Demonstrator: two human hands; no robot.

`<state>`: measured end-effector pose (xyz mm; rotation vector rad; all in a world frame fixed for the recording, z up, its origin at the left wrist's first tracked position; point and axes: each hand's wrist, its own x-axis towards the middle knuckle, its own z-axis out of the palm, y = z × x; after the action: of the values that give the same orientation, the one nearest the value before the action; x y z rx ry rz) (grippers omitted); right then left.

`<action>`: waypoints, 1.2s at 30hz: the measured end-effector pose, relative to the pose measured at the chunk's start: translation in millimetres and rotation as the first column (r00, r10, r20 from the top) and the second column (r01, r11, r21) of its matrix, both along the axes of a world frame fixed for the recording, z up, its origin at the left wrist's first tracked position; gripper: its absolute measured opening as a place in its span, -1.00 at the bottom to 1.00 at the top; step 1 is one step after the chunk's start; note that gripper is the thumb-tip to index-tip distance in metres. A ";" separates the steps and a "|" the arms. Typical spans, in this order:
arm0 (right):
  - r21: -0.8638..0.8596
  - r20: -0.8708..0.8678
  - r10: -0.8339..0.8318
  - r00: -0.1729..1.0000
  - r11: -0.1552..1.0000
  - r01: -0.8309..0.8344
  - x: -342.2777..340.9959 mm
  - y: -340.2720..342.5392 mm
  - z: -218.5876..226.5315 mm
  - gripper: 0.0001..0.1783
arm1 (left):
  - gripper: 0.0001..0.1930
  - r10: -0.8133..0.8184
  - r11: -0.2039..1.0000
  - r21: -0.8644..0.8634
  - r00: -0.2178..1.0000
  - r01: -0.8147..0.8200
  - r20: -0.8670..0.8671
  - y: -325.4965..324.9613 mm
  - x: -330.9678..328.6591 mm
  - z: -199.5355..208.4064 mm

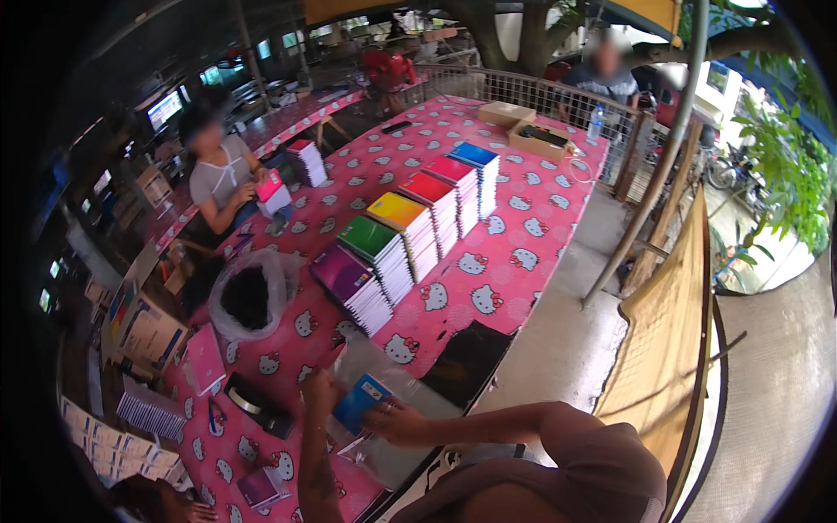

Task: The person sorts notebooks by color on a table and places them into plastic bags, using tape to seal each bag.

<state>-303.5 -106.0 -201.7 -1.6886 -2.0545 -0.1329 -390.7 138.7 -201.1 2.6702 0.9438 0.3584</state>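
Note:
A blue notebook lies tilted over clear plastic sheeting at the table's near edge. My right hand grips the notebook by its right side, fingers across the cover. Just left of the notebook, my left hand is raised and closed; whatever its fingers hold, if anything, is hidden. More clear plastic lies beyond both hands. Ahead stand tall stacks of spiral notebooks: purple, green, yellow, with red, pink and blue stacks behind.
Left of me are a black tape dispenser, a pink notebook, scissors and a plastic bag with black contents. A co-worker across the table holds pink notebooks. Another person's hand shows lower left. Black sheet lies right.

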 end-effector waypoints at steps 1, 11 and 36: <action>-0.019 -0.005 0.014 1.000 1.000 -0.015 1.6 -2.3 3.3 -0.45 | -0.76 0.022 1.000 -0.022 0.999 -0.022 -0.032 -0.2 -1.2 -0.4; 0.031 0.027 -0.004 1.000 1.000 0.003 6.2 6.9 -25.5 -0.32 | -0.76 0.044 0.973 0.230 0.987 -0.006 -0.157 -31.8 -3.4 39.6; 0.006 -0.005 0.096 0.995 0.995 -0.096 9.9 4.3 -8.8 -0.32 | -0.76 0.136 0.951 0.246 0.968 -0.188 0.211 -137.2 -16.6 32.3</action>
<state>-293.6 -101.7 -210.5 -1.5810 -2.1248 -0.1029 -407.3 1.5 -168.8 2.7298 1.1276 0.8182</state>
